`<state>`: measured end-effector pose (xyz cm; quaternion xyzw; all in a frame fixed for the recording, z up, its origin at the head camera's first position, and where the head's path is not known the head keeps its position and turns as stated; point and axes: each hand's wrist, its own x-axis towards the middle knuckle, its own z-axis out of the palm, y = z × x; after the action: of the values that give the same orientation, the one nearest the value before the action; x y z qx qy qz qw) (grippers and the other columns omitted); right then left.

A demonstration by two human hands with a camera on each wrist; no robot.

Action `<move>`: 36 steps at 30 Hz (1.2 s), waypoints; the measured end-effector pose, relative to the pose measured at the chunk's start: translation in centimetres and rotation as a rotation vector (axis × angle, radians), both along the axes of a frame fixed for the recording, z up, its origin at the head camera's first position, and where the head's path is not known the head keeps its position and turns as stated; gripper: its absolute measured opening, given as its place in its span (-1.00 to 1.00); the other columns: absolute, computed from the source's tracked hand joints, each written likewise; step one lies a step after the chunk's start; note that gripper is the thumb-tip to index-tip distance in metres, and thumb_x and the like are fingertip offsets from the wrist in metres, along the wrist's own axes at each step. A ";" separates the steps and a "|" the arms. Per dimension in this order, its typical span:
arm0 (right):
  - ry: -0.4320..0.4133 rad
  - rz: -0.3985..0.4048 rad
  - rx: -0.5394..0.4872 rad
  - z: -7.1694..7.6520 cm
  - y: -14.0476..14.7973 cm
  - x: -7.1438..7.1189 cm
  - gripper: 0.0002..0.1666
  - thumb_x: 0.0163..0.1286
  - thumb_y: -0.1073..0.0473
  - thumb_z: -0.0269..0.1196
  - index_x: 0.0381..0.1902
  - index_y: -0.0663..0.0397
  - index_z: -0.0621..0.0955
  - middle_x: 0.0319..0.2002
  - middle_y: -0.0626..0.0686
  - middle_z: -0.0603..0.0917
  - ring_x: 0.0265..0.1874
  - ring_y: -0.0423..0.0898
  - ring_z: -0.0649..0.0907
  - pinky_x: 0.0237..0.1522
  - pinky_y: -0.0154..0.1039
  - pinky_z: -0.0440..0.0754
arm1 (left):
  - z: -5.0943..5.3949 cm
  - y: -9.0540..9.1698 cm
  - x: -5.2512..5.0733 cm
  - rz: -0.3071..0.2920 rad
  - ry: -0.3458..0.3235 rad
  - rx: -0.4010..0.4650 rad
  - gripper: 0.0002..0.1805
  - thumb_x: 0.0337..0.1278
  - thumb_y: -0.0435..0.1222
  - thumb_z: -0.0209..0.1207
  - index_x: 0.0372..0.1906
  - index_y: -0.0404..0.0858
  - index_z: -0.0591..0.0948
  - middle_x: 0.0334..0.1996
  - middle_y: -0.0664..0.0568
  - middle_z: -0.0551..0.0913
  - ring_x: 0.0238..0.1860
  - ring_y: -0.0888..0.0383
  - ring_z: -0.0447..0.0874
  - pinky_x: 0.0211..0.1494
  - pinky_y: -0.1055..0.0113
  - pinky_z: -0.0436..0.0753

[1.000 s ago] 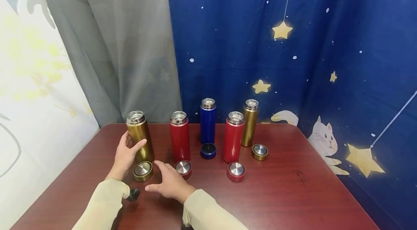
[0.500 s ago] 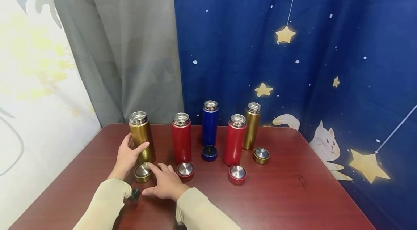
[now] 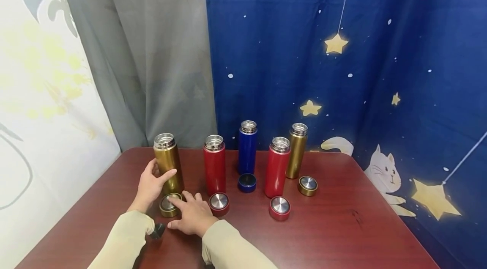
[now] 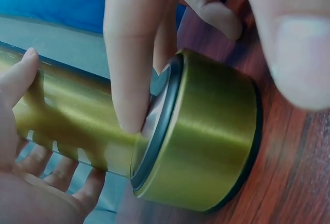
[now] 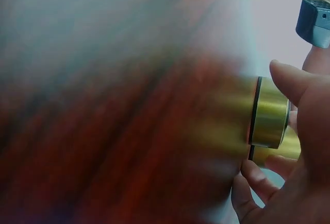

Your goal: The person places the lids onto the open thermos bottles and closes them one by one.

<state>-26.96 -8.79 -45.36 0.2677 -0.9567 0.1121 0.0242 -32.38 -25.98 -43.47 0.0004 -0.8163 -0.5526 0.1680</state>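
On the left of the head view, an uncapped gold thermos bottle [image 3: 167, 161] stands upright. My left hand [image 3: 148, 188] holds its lower body, thumb on the near side and fingers round the far side. Just in front of it, a gold lid [image 3: 167, 213] lies on the table with its silver face up. My right hand [image 3: 195, 216] is over the table beside this lid, fingers spread. The left wrist view shows the right index finger [image 4: 131, 80] touching the lid's top [image 4: 201, 131], while the thumb stands apart from it.
Uncapped red [image 3: 214, 171], blue [image 3: 247, 150] and second red [image 3: 277, 171] bottles stand to the right, with another gold bottle [image 3: 297, 152] behind. Their lids lie in front: red [image 3: 219, 204], blue [image 3: 247, 183], red [image 3: 280, 208], gold [image 3: 307, 185]. Curtains [image 3: 281, 49] hang behind the table [image 3: 323, 235].
My right hand has moved left to the gold lid, and its index finger has come onto the lid's top. My left hand keeps its hold on the bottle. The head view has shifted slightly.
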 end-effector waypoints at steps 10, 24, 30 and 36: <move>0.035 -0.003 -0.107 0.3 0.3 -0.1 -0.33 0.08 -0.31 0.41 0.17 -0.50 0.49 0.17 -0.29 0.48 -0.04 -0.22 0.50 -0.15 -0.32 0.51 | 0.6 0.2 0.0 0.016 0.014 -0.044 -0.08 0.15 -0.03 0.32 0.46 -0.33 0.14 0.24 -0.35 0.39 0.22 -0.20 0.39 0.22 -0.09 0.39; 0.071 -0.012 -0.134 0.4 0.8 -0.2 -0.50 0.05 -0.16 0.50 -0.08 -0.34 0.54 -0.26 -0.22 0.55 -0.20 -0.28 0.54 -0.25 -0.39 0.50 | 1.1 0.3 0.6 -0.004 0.012 -0.124 -0.10 0.16 -0.04 0.32 0.42 -0.40 0.16 0.19 -0.40 0.41 0.17 -0.25 0.43 0.18 -0.12 0.42; 0.003 -0.036 -0.234 0.6 1.1 -0.1 -0.44 0.02 -0.11 0.53 -0.09 -0.22 0.48 -0.36 -0.19 0.50 -0.30 -0.28 0.52 -0.30 -0.40 0.47 | 1.0 0.0 0.9 -0.009 0.015 -0.133 -0.12 0.15 -0.02 0.31 0.41 -0.37 0.20 0.20 -0.39 0.43 0.17 -0.25 0.44 0.18 -0.11 0.42; -0.035 -0.027 -0.353 0.4 1.3 0.4 -0.36 0.02 -0.10 0.53 -0.01 -0.20 0.44 -0.27 -0.18 0.55 -0.25 -0.29 0.55 -0.23 -0.41 0.50 | 0.8 -0.4 1.5 -0.010 0.002 -0.144 -0.11 0.15 -0.01 0.31 0.41 -0.40 0.19 0.21 -0.41 0.40 0.21 -0.29 0.40 0.21 -0.15 0.40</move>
<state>-26.59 -7.48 -44.98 0.2443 -0.9259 0.2828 0.0556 -30.86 -26.40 -42.64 -0.0165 -0.8537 -0.4934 0.1657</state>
